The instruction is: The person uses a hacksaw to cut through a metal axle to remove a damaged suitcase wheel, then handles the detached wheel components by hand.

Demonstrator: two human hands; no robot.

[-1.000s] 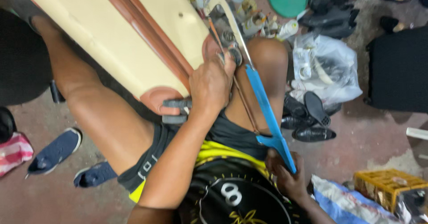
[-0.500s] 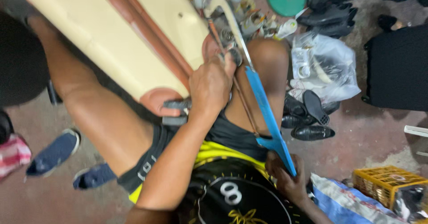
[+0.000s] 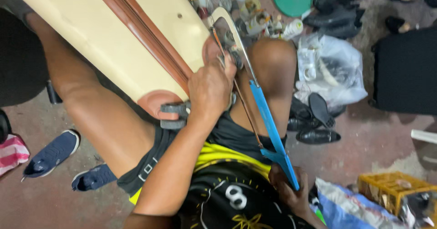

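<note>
While left hand (image 3: pixel 211 90) steadies suitcase (image 3: pixel 104 37), right hand (image 3: pixel 291 190) grips hacksaw (image 3: pixel 268 119).

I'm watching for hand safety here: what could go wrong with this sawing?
1. The left hand grips the wheel fitting right beside the hacksaw blade; a slip could cut the fingers.
2. The cream suitcase rests only on bare thighs, so it might shift, and the blade could reach the bare knee.

Bare arms, bare legs; black shorts (image 3: pixel 150 165); black jersey (image 3: pixel 227 197), yellow trim, white numeral, possibly sleeveless.
</note>
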